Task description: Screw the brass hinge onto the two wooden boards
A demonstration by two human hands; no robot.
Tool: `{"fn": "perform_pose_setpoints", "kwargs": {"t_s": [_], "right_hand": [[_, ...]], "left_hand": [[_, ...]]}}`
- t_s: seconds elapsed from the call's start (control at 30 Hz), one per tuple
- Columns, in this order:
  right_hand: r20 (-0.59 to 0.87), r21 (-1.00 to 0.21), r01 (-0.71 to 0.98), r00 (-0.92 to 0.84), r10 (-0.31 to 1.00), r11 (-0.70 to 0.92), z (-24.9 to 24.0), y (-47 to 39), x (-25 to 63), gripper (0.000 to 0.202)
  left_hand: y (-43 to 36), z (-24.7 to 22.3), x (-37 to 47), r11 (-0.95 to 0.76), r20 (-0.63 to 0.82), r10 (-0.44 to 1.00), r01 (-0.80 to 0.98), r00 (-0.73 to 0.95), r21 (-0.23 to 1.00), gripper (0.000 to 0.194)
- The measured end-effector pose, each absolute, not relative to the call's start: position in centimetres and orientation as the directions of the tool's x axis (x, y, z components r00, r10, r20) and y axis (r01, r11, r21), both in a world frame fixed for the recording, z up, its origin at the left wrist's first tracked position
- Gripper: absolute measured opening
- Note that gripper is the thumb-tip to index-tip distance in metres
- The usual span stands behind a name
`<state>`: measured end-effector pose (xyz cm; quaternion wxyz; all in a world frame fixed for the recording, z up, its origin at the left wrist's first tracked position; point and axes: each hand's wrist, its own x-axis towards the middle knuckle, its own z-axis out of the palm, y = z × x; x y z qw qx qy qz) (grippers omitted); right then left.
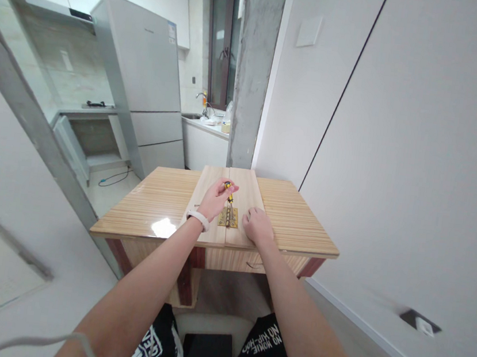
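My left hand (216, 194), with a pale band at the wrist, is closed round the yellow-and-black handle of a screwdriver (230, 195). The tool's shaft points down at a brass-coloured hinge (228, 218), which lies across the seam between two light wooden boards. One is the left board (212, 181), the other the right board (246, 186). On the right board, beside the hinge, rests my right hand (257, 225) with its fingers curled in. Whatever those fingers may hold is hidden.
Both boards lie on a striped wooden table (302, 224) with a drawer at its front. A small dark item (197, 205) sits by my left wrist. Behind stand a grey pillar (255, 76) and a fridge (144, 62). A pale cable (49, 339) crosses the lower left.
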<state>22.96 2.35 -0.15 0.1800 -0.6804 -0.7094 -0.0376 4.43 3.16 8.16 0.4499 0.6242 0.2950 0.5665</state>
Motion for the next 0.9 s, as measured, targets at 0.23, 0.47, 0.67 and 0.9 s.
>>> {"fn": "perform_pose_setpoints", "kwargs": {"t_s": [0.23, 0.47, 0.67, 0.9], "right_hand": [[0.342, -0.182, 0.980, -0.016, 0.939, 0.083, -0.39, 2.36, 23.04, 0.031], [0.345, -0.182, 0.979, -0.019, 0.938, 0.087, -0.42, 2.44, 23.08, 0.030], [0.324, -0.189, 0.979, -0.011, 0.946, 0.077, -0.44, 2.44, 23.04, 0.032], [0.328, -0.189, 0.979, -0.008, 0.945, 0.074, -0.46, 2.48, 23.04, 0.032]], "left_hand": [[3.36, 7.63, 4.78, -0.425, 0.450, 0.872, -0.158, 0.191, 0.891, 0.031], [3.53, 7.67, 4.91, -0.423, 0.443, 0.879, -0.141, 0.177, 0.895, 0.030], [3.43, 7.74, 5.14, -0.422, 0.440, 0.880, -0.130, 0.178, 0.897, 0.031], [3.80, 7.73, 5.10, -0.413, 0.437, 0.868, -0.148, 0.234, 0.899, 0.031]]}}
